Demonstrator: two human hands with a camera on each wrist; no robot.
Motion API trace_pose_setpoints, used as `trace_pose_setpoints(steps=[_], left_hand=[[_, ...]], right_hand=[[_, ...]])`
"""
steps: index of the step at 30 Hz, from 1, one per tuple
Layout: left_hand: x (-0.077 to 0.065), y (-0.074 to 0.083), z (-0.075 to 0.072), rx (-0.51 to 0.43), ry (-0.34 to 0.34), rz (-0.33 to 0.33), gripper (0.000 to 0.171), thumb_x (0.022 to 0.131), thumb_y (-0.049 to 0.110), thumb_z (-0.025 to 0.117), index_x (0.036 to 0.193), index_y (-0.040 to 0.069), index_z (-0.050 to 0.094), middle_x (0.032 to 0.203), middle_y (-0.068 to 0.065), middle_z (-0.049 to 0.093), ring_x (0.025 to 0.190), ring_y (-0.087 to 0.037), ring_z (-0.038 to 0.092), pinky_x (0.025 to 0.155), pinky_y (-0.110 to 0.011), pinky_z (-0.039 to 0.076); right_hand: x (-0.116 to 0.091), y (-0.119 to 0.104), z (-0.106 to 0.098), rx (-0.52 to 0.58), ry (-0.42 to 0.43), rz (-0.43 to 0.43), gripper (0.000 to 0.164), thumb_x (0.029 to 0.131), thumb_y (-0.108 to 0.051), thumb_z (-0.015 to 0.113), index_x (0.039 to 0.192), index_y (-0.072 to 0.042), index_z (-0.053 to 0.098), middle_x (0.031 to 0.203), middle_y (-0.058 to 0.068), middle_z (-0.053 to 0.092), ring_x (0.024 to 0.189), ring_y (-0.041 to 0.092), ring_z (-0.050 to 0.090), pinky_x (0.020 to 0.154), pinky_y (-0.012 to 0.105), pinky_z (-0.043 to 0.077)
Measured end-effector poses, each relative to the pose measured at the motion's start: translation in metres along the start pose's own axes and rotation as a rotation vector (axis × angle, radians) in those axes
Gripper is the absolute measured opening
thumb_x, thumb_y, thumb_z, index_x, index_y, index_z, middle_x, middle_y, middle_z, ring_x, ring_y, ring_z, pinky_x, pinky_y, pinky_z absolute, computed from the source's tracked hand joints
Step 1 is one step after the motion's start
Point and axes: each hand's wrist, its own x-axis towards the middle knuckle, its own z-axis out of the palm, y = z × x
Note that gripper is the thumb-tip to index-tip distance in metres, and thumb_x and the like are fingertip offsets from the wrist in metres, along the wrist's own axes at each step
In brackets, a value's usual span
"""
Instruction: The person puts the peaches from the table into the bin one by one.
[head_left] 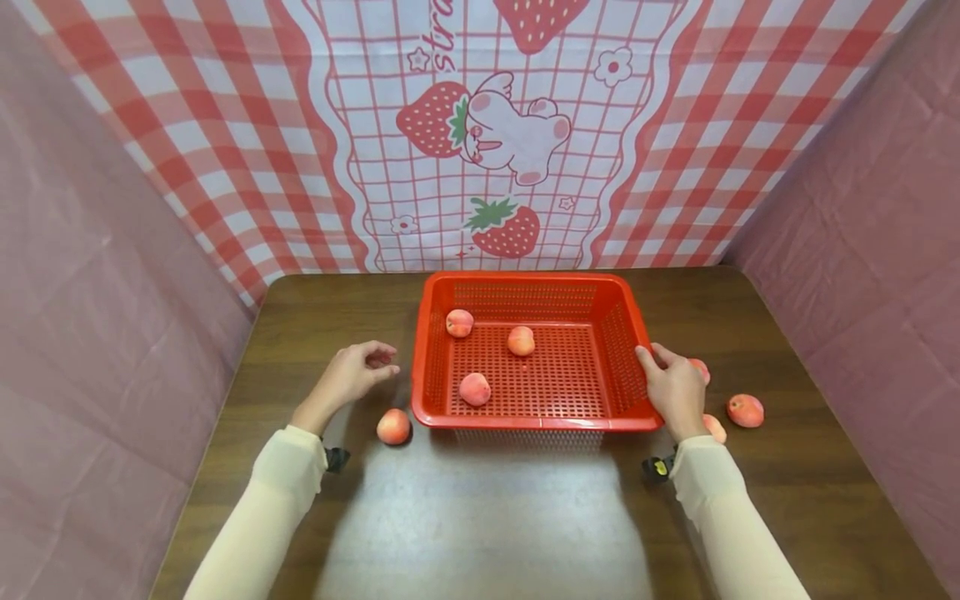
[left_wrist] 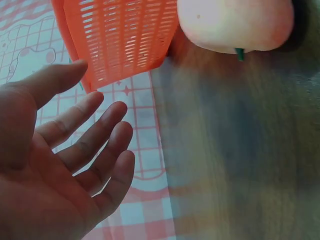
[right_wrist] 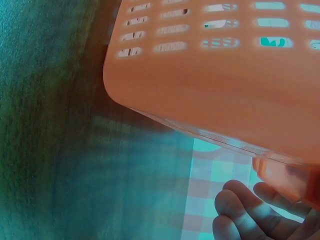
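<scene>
A red plastic basket (head_left: 536,421) with slotted sides holds three peaches: one at the back left (head_left: 459,323), one near the middle (head_left: 521,341) and one toward the front left (head_left: 475,389). My right hand (head_left: 677,392) grips the basket's right rim, thumb on top and fingers beneath; its curled fingers (right_wrist: 240,207) show below the rim in the right wrist view. My left hand (head_left: 358,372) hangs left of the basket, fingers loosely bent, touching nothing. Close below it a peach (head_left: 393,427) lies on the table, its short green stem visible in the left wrist view.
To the right of the basket, a peach (head_left: 746,411) lies on the wooden table (head_left: 810,483). Two more peaches, one behind my right hand (head_left: 701,371) and one by the wrist (head_left: 715,428), are partly covered. A strawberry-print cloth (head_left: 480,225) hangs behind; pink cloths flank the table.
</scene>
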Motion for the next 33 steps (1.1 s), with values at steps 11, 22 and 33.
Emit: trace_pose_setpoints(steps=[11, 22, 33], left_hand=[[-0.018, -0.012, -0.001, 0.056, -0.121, -0.018, 0.046, 0.085, 0.023, 0.073, 0.123, -0.001, 0.062, 0.112, -0.021, 0.069, 0.1, -0.033, 0.066, 0.09, -0.048, 0.051], [-0.034, -0.021, 0.001, 0.142, -0.22, -0.038, 0.051, 0.079, 0.029, 0.078, 0.119, 0.0, 0.064, 0.1, -0.014, 0.072, 0.094, -0.027, 0.068, 0.085, -0.044, 0.052], [-0.042, -0.025, 0.007, 0.147, -0.268, -0.07, 0.044, 0.078, 0.026, 0.079, 0.113, 0.002, 0.067, 0.097, -0.011, 0.074, 0.091, -0.024, 0.069, 0.084, -0.041, 0.053]], right_hand=[[0.002, 0.0, 0.0, 0.008, -0.014, -0.003, 0.066, 0.097, -0.056, 0.044, 0.142, -0.008, 0.049, 0.125, 0.023, 0.064, 0.094, 0.032, 0.062, 0.078, 0.038, 0.049], [0.002, -0.001, 0.0, 0.01, -0.011, -0.02, 0.066, 0.097, -0.056, 0.044, 0.142, -0.007, 0.049, 0.124, 0.024, 0.064, 0.096, 0.034, 0.062, 0.085, 0.046, 0.051], [0.004, -0.001, 0.001, 0.017, -0.019, 0.002, 0.068, 0.097, -0.059, 0.042, 0.144, -0.01, 0.048, 0.13, 0.022, 0.061, 0.103, 0.035, 0.059, 0.091, 0.051, 0.048]])
